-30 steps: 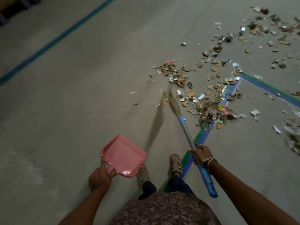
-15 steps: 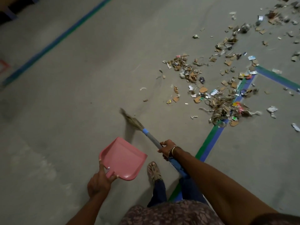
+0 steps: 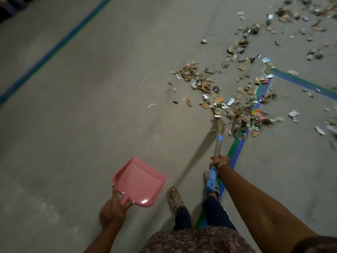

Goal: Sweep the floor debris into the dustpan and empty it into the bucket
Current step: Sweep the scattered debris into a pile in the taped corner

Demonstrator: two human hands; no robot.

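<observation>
Our left hand (image 3: 112, 209) grips the handle of the pink dustpan (image 3: 140, 181), with its open end pointing away from us, close to our feet. Our right hand (image 3: 219, 160) is curled tight round the broom (image 3: 218, 143) stick. The brush end touches the near edge of the debris (image 3: 240, 117) heap, which lies on the floor (image 3: 91, 106) across the blue and green line (image 3: 237, 148).

- Grey concrete floor (image 3: 91, 125), pale scuffs btm left.
- I see a blue-green tape line (image 3: 54, 49) running diag. across the far left.
- 2nd tape line (image 3: 237, 145) on the right, w/ a branch (image 3: 302, 82) turning off rightward.
- Sandal (image 3: 174, 198), dark trousers (image 3: 182, 219) and patterned garment (image 3: 197, 240) at btm.
- Dark shapes (image 3: 9, 6) in top-left corner: too dim, poss. furniture.
</observation>
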